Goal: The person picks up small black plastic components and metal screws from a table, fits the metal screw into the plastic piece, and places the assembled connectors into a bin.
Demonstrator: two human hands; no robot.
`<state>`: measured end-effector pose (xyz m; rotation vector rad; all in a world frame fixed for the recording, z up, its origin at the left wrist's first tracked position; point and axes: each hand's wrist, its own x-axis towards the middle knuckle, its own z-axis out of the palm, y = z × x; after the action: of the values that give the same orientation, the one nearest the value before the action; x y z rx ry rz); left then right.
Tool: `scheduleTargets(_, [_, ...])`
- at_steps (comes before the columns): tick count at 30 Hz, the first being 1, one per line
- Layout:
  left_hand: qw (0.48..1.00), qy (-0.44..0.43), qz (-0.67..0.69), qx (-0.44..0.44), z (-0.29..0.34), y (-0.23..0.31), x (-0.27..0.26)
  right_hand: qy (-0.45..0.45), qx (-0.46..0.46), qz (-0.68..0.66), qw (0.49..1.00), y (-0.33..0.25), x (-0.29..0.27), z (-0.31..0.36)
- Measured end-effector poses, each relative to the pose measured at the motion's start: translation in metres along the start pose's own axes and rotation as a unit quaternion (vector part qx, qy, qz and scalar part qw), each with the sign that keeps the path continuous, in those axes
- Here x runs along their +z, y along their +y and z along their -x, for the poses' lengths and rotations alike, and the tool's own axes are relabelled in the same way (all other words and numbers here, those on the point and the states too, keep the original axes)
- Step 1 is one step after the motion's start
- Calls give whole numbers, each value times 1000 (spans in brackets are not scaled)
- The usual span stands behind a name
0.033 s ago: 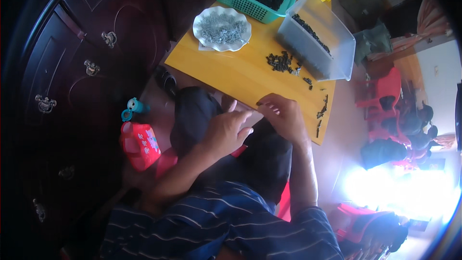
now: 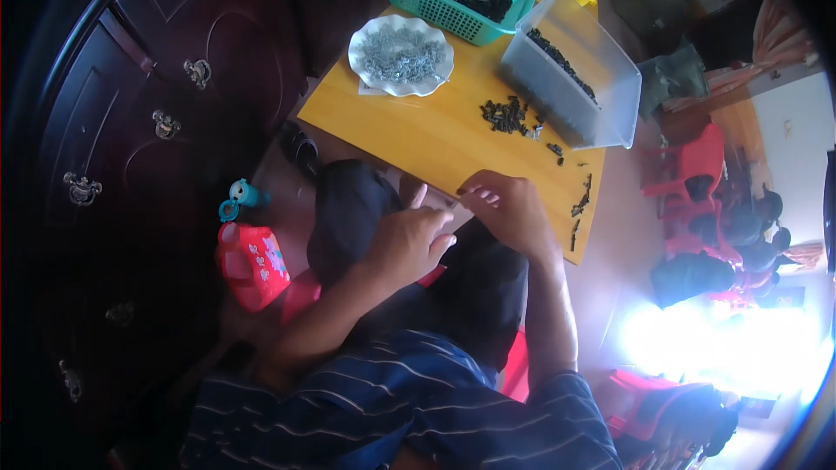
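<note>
Right hand (image 2: pixel 512 211) slightly leftward, near table edge (image 2: pixel 380 153)

Dk. cabinet (image 2: pixel 139 170) w/ ornate metal handles (image 2: pixel 198 74) fills the L side, its lower part deep in shadow; yellow table (image 2: pixel 418 135) stands nr. ctr. on a dull greyish floor (image 2: pixel 596 296). R side has red chairs (image 2: pixel 704 165), a white wall (image 2: pixel 797 126) & pinkish cloth (image 2: pixel 775 48) up nr. the top. Lower R, v. bright light (image 2: pixel 723 344) blows out detail, so can't tell window vs. door.
</note>
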<state>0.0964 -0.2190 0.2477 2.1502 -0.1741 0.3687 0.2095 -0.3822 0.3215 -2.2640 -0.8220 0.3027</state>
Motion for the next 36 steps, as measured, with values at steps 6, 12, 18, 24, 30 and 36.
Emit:
scheduleTargets(6, [999, -47, -17, 1, 3, -1, 9, 158, -99, 205, 961, -7, -35, -117])
scheduleTargets(12, [999, -50, -18, 10, 2, -6, 11, 401, -128, 109, 901, 19, -95, -173])
scheduleTargets(18, [999, -34, 5, 8, 6, -6, 14, 222, 47, 137, 964, 89, -49, -98])
scheduleTargets(24, [998, -61, -1, 7, 6, -3, 14, 263, 64, 198, 942, 132, -25, -62])
scheduleTargets(30, [999, -47, 1, 22, 7, -5, 20, 313, 92, 250, 912, 157, -40, -73])
scheduleTargets(36, [998, -63, -14, 21, 7, -5, 20, 269, 110, 244, 925, 171, -53, -78])
